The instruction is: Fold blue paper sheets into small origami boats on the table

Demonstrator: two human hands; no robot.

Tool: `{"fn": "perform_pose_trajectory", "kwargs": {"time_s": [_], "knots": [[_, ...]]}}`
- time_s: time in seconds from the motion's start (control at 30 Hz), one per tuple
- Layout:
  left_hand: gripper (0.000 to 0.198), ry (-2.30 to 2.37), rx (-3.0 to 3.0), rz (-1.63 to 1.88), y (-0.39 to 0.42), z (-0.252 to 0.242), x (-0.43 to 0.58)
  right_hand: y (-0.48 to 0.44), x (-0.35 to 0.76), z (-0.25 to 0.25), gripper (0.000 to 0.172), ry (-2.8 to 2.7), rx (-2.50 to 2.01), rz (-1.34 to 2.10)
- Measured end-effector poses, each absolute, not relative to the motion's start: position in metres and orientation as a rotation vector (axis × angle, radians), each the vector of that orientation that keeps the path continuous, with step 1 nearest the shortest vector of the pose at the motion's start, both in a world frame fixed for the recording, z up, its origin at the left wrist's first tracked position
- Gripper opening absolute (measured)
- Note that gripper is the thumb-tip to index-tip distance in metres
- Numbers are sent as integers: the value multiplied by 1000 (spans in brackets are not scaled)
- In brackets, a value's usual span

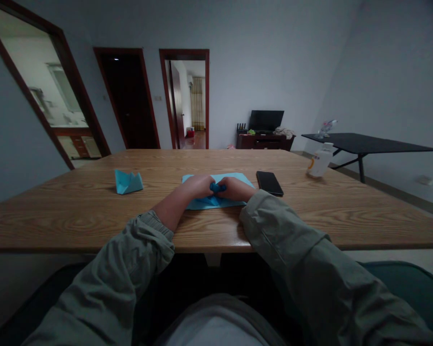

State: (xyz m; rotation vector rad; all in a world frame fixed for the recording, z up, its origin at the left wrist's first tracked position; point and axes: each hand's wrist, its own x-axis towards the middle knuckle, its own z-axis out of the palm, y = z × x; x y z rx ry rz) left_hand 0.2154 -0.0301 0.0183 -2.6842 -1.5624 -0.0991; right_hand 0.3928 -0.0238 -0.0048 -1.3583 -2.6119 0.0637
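Pale walls are closing off the far side of the room, with dark-framed doorways standing at left and a black flat-screen television (266, 121) sitting on a dark wooden cabinet (265, 142). Broad wood-grain table (216, 230) is filling the middle ground, its near edge running straight across beneath both forearms, its far edge lying well beyond the hands. Wood grain is showing in a wide stretch between the light-blue folded-paper shape (128, 182) at left and the pale-blue flat sheet (234, 200) at centre. On the right, room is narrower: a black rectangular phone (269, 183) is lying just beside the sheet. Farther right, a white plastic bottle (320, 161) is standing near the table's side edge; a black-topped folding table (368, 142) is standing beyond.

Both forearms are reaching in over the near edge and converging above the sheet, grey-green sleeves bunching, the left one pushed higher. Left hand (199, 185) and right hand (238, 189) are meeting knuckles-up, fingers curling inward, both pinching a small dark-blue piece (217, 187) between them, over the sheet's middle. Its material is staying unclear; fingertips are partly hidden.
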Motion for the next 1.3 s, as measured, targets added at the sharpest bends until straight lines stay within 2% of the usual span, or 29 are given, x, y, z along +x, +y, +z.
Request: {"fn": "perform_pose_trajectory", "kwargs": {"time_s": [0.73,0.8,0.83,0.9,0.97,1.07,1.17,1.3], "knots": [[27,-1484,-2661,-157,-29,12,215,-23,394,-7,21,-2599,-1327,102],[26,-1506,-2682,-213,-27,13,211,-23,394,-8,25,-2499,-1261,158],[24,-1505,-2703,-257,-26,14,208,-22,394,-9,33,-2408,-1216,211],[21,-1505,-2754,-385,-20,15,199,-18,395,-9,53,-2149,-1127,369],[18,-1555,-2810,-575,-13,15,188,-13,396,-7,66,-1829,-1083,559],[21,-1697,-2806,-1129,-1,13,178,-8,396,-2,64,-1408,-1050,840],[32,-1610,-2722,-1810,5,9,183,-11,389,1,61,-1146,-988,1038],[34,-1284,-2725,-2245,0,9,207,-21,366,6,58,-1034,-868,1085]]}}
